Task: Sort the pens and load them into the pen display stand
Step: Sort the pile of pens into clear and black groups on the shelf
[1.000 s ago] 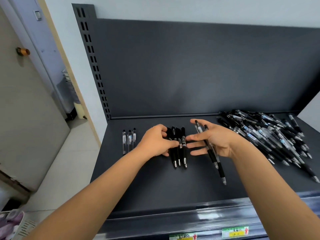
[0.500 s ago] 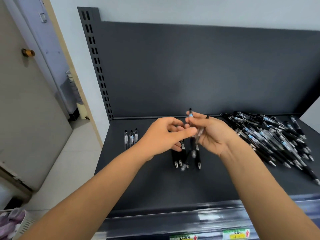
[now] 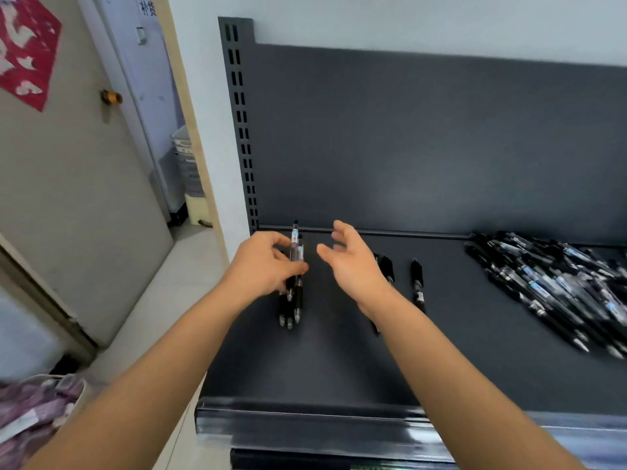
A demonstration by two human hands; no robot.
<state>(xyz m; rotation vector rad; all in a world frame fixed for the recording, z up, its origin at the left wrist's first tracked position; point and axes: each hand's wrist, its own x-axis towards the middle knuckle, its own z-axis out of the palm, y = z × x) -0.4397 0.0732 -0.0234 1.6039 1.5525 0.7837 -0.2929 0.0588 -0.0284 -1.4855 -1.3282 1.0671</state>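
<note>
My left hand pinches two clear-barrelled pens, held roughly upright above a small row of clear pens lying at the left end of the dark shelf. My right hand hovers just to the right of it with fingers spread and nothing in them. Behind my right wrist lie several black pens, partly hidden by the arm. A big loose pile of pens covers the shelf's right side.
The shelf's dark back panel rises behind, with a slotted upright at its left. A door with a brass knob and tiled floor lie to the left. A basket with purple cloth sits at the lower left.
The two clear pens passed from my right hand to my left, which carried them left over the clear-pen row. My right hand let go and opened. The camera swung left.
</note>
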